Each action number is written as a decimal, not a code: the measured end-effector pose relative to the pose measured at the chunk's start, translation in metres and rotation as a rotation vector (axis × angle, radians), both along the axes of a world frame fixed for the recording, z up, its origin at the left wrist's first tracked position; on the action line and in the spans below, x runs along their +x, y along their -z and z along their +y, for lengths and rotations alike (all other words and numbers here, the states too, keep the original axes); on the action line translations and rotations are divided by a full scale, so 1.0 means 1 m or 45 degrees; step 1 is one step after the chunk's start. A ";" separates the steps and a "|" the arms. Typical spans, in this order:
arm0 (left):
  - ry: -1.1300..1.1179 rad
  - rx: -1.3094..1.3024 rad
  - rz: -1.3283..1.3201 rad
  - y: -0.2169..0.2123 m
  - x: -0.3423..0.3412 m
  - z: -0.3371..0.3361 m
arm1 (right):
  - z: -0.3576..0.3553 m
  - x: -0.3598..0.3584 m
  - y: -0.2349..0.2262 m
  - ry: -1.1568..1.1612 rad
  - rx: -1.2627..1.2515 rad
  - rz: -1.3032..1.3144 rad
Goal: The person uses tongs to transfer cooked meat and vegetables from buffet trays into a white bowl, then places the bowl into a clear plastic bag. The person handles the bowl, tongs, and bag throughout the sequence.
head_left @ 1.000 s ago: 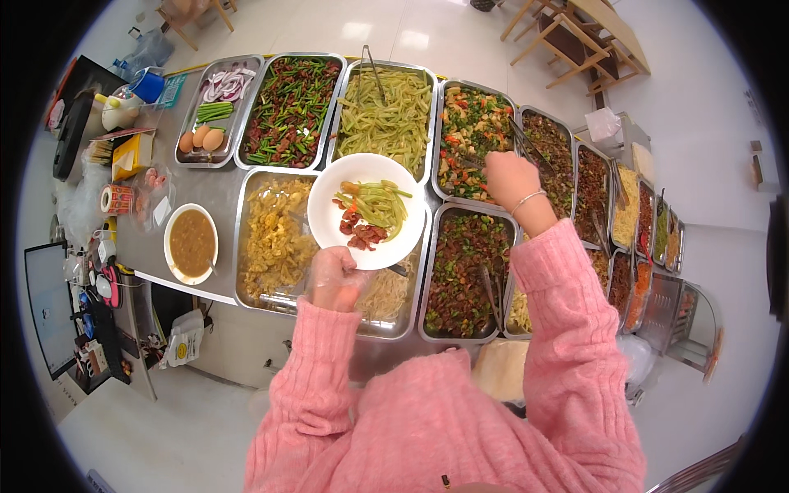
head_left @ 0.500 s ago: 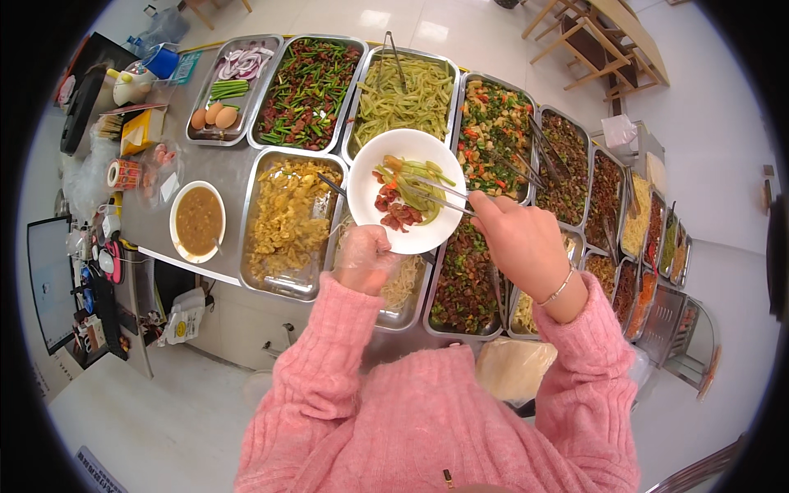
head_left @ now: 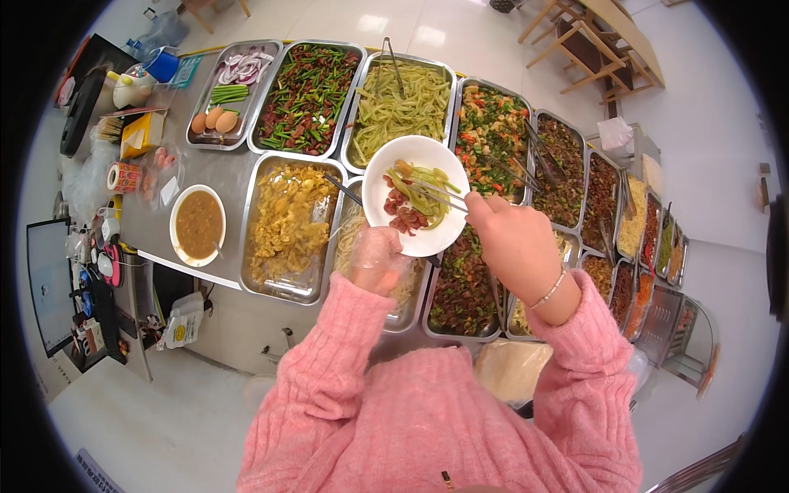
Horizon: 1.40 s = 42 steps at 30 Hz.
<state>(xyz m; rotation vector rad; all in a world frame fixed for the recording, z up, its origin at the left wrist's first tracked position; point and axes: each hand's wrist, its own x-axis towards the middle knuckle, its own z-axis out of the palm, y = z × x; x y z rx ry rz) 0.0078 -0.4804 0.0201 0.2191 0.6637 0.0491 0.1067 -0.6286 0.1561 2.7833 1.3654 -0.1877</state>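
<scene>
My left hand (head_left: pixel 380 259), in a thin clear plastic glove, grips the near edge of a white bowl (head_left: pixel 431 149) held above the trays. Inside the bowl lie pale green vegetable strips (head_left: pixel 431 187) and reddish-brown meat pieces (head_left: pixel 407 219). My bare right hand (head_left: pixel 514 242), with a bracelet at the wrist, is closed on slim metal tongs (head_left: pixel 448 195). Their tips reach into the bowl, at the green strips. Just beyond the bowl is a steel tray of similar green strips (head_left: pixel 403 103), with another pair of tongs (head_left: pixel 393 66) standing in it.
To the left are a tray of yellow food (head_left: pixel 288 222), a bowl of brown soup (head_left: pixel 198 255) and a tray with eggs, green stalks and sliced onion (head_left: pixel 236 90). Several more food trays run off to the right, a mixed vegetable tray (head_left: pixel 493 123) nearest. A monitor (head_left: pixel 51 283) stands far left.
The bowl has shifted slightly right and tilted a little, with my left hand moving along. The tongs stay in the bowl at the green strips.
</scene>
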 end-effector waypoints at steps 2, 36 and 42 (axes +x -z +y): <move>-0.003 -0.028 -0.005 0.003 0.002 0.003 | -0.013 0.006 -0.004 0.066 0.045 -0.034; -0.118 -0.098 0.094 0.002 -0.011 0.045 | 0.009 0.236 0.094 0.625 -0.478 0.160; -0.059 -0.083 0.063 -0.002 -0.011 0.043 | 0.012 0.241 0.091 0.648 -0.475 0.146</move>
